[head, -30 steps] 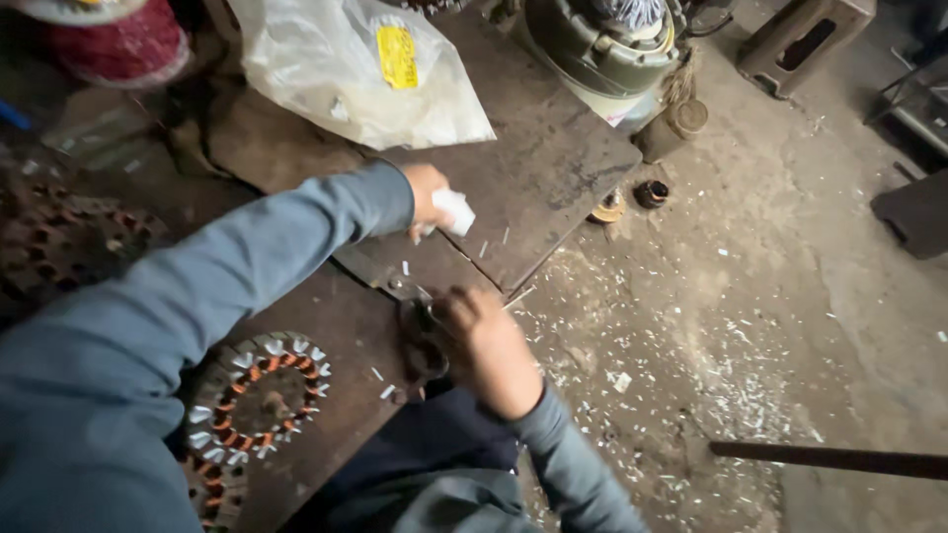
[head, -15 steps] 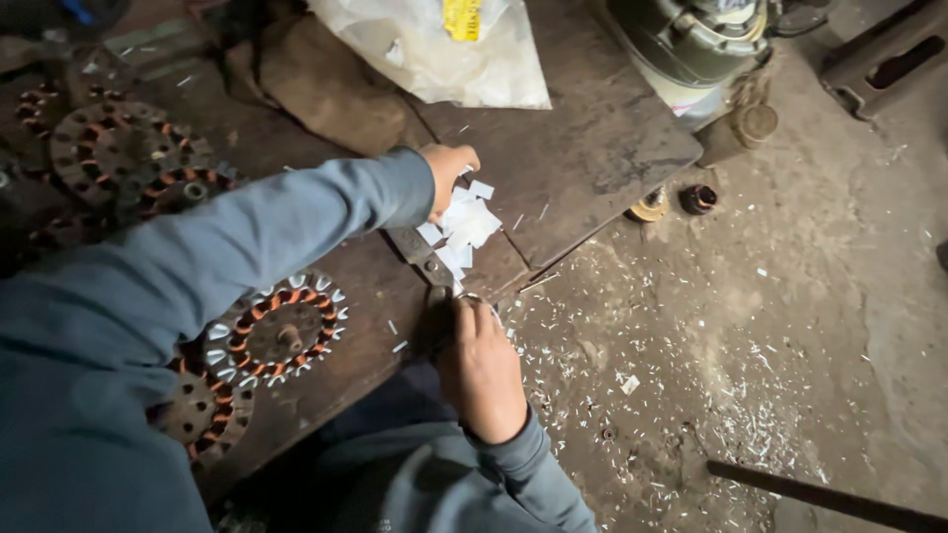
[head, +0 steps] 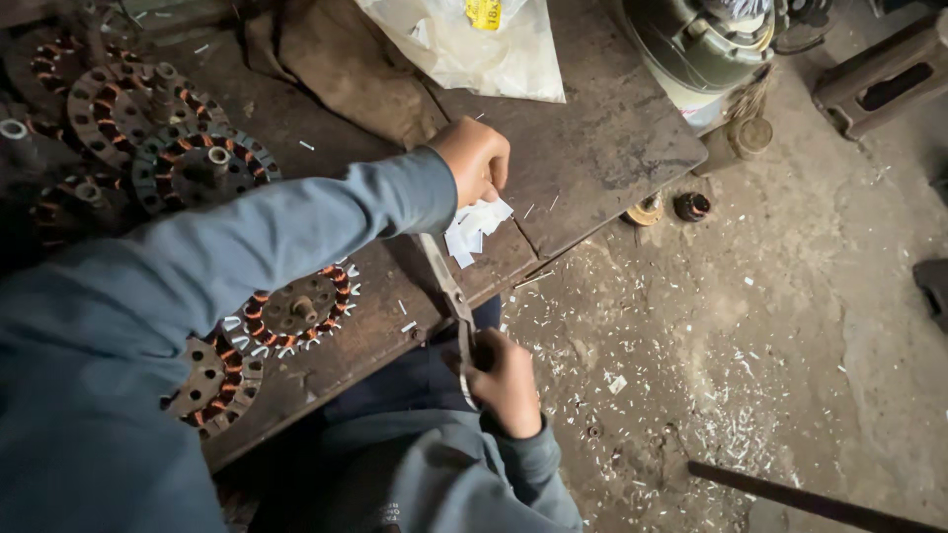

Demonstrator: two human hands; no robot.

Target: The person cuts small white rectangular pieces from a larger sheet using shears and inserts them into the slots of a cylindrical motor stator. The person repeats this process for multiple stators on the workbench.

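Note:
My left hand (head: 476, 158) hovers over a dark wooden board (head: 592, 148) and pinches a fan of small white paper strips (head: 474, 229) that hang below the fingers. My right hand (head: 504, 380), lower down near my lap, grips the handles of a pair of metal scissors (head: 449, 291). The blades point up toward the strips and end just under them. A round motor stator (head: 296, 311) with copper windings and white paper inserts lies on the board beside my left forearm.
Several more wound stators (head: 148, 118) are piled at the upper left. A clear plastic bag (head: 464, 44) lies at the top. A green motor housing (head: 711, 44) stands at the upper right. White paper offcuts litter the concrete floor (head: 750, 326). A dark rod (head: 820, 503) lies at the lower right.
My right hand has pulled back toward my lap, so the scissors now show in full. The left hand holds the paper strips in about the same place.

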